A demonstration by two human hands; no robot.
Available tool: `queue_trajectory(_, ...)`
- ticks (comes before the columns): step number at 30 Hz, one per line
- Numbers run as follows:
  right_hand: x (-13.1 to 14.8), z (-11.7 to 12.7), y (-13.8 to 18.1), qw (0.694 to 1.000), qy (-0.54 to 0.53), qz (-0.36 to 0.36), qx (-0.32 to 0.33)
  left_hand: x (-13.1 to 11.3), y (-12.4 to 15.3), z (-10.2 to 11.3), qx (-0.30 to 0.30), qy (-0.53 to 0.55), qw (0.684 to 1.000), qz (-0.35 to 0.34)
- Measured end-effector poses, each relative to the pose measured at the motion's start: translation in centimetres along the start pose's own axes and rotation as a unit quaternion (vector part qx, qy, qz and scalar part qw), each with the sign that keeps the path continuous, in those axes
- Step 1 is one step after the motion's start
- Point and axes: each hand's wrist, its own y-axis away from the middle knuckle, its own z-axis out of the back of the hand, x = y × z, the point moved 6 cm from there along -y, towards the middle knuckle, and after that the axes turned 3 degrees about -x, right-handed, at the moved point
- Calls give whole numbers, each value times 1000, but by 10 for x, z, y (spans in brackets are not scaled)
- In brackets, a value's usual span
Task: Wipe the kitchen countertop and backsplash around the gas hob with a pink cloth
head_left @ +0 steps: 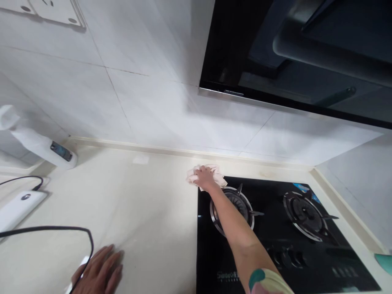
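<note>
My right hand (205, 177) presses a crumpled pale pink cloth (218, 175) onto the cream countertop (153, 212), close to the wall and just behind the black glass gas hob (295, 192). My right forearm passes over the hob's left burner (232, 206), which it partly hides. My left hand (99, 271) lies flat on the countertop at the bottom of the view, fingers apart and holding nothing. A black cable (88, 241) curves beside and across it.
A white power bank (21, 210) with a cable sits at the left, near a white cylindrical appliance (39, 143). White wall tiles (153, 102) rise behind the counter, with a wall socket panel (58, 12) at top left. A black range hood (260, 53) hangs above the hob.
</note>
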Motion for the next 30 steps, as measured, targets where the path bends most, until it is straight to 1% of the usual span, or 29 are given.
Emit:
queue_trajectory(2,3,-6,13,997,-13,-71,-38,-2,-2,4,9,2,1000,4)
queue_trajectory(4,9,-13,23,987,-28,-141,-73,-2,-4,5,15,4,1000,6)
queue_trajectory(5,13,-16,27,982,-37,-165,-86,-2,-5,6,15,4,1000,7)
queue_trajectory(7,23,-23,34,976,-53,-187,-103,-2,-6,5,14,5,1000,6)
queue_trajectory(11,42,-33,52,975,-79,-173,-113,-4,-11,5,15,6,1000,-4)
queue_trajectory(15,52,-40,84,977,-95,-154,-114,-7,-16,8,14,-7,1000,-15)
queue_trajectory(17,54,-45,98,982,-91,-127,-108,-7,-17,10,18,-15,1000,-12)
queue_trajectory(20,57,-55,115,991,-78,-50,-93,-8,-18,10,33,-23,999,-2)
queue_trajectory(22,55,-59,122,993,-68,-16,-93,-7,-18,9,39,-24,999,2)
queue_trajectory(24,49,-60,125,992,-54,-33,-109,-6,-18,7,39,-21,999,6)
queue_trajectory(26,43,-59,123,989,-46,-82,-111,-6,-17,5,38,-15,999,8)
queue_trajectory(28,42,-59,115,989,-50,-113,-85,-5,-17,5,34,-6,999,10)
queue_trajectory(30,42,-57,103,989,-59,-123,-61,-5,-17,5,30,4,999,13)
